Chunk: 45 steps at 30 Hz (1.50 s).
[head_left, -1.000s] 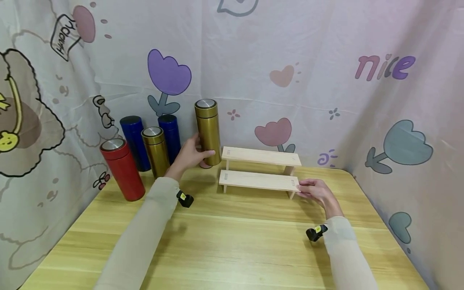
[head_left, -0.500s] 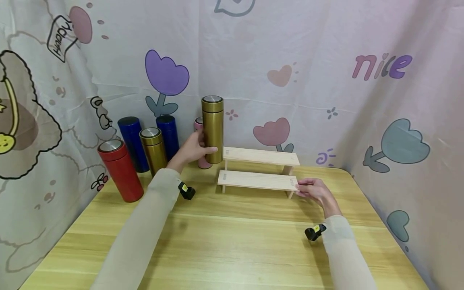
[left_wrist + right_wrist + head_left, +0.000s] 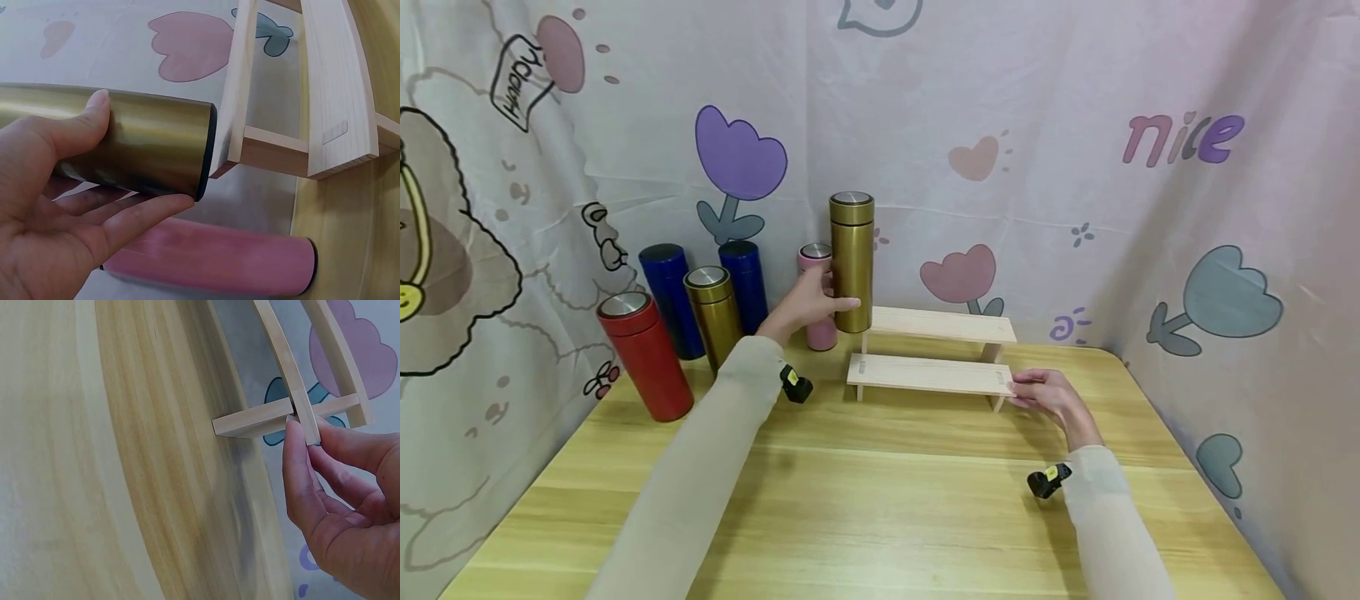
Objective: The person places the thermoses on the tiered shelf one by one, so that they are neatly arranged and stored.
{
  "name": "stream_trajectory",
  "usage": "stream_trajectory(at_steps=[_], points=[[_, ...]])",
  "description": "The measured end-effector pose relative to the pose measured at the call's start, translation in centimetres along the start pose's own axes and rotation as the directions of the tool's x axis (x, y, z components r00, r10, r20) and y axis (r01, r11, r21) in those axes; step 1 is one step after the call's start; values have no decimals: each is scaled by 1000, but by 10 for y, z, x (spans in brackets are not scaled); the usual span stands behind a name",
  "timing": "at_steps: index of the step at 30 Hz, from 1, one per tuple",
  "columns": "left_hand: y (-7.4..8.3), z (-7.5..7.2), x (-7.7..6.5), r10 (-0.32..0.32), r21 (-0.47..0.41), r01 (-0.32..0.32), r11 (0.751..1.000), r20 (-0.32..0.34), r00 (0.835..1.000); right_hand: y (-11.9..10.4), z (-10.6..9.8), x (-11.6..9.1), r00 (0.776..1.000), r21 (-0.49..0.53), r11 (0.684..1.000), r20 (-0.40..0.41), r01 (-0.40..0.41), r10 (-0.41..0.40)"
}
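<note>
1. Far left: red bottle (image 3: pixel 647 358), silver-topped, standing on table (image 3: pixel 880 517). Near it, blue bottle (image 3: pixel 672 300), shorter gold bottle (image 3: pixel 717 317) and second blue bottle (image 3: pixel 748 287).
2. Pink bottle (image 3: pixel 822 335): upright, partly hidden behind left hand.
3. Left hand (image 3: pixel 801 304): part-open to the bottle's width, grasping the held gold bottle low down, thumb on one side, fingers on the other.
4. Held gold bottle (image 3: pixel 853 262): tall, glossy, silver-topped, dark base rim; upright at the upper tier's left end. Contact with tier: cannot tell.
5. Two-tier stand (image 3: pixel 932 374): pale wood, on table.
6. Right hand (image 3: pixel 1051 393): nearly closed, thumb and fingers pinching lower tier's right end.
</note>
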<state>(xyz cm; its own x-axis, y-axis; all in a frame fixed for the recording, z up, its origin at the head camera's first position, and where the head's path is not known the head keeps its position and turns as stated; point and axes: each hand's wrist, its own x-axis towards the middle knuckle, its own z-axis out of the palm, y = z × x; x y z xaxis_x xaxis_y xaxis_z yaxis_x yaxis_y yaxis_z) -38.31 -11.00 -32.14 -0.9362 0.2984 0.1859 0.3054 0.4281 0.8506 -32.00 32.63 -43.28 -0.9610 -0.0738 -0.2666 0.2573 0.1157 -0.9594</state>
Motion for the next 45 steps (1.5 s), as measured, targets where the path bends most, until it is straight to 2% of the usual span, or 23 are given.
stream_trajectory(at_steps=[7, 16, 27, 38, 45], points=[[-1, 9, 9, 20, -13, -20, 1000, -11, 1000, -1, 0, -1, 1000, -14, 1000, -23, -12, 12], [4, 16, 18, 12, 41, -11, 999, -19, 1000, 1, 2, 1, 1000, 5, 1000, -14, 1, -1], [6, 23, 22, 5, 50, -3, 999, -46, 999, 2, 1, 1, 1000, -8, 1000, -22, -6, 6], [3, 35, 28, 11, 64, -7, 998, -58, 998, 4, 1, 1, 1000, 12, 1000, -11, 1, 0], [2, 44, 31, -42, 75, 46, 996, -59, 997, 4, -2, 1, 1000, 39, 999, 7, -10, 10]])
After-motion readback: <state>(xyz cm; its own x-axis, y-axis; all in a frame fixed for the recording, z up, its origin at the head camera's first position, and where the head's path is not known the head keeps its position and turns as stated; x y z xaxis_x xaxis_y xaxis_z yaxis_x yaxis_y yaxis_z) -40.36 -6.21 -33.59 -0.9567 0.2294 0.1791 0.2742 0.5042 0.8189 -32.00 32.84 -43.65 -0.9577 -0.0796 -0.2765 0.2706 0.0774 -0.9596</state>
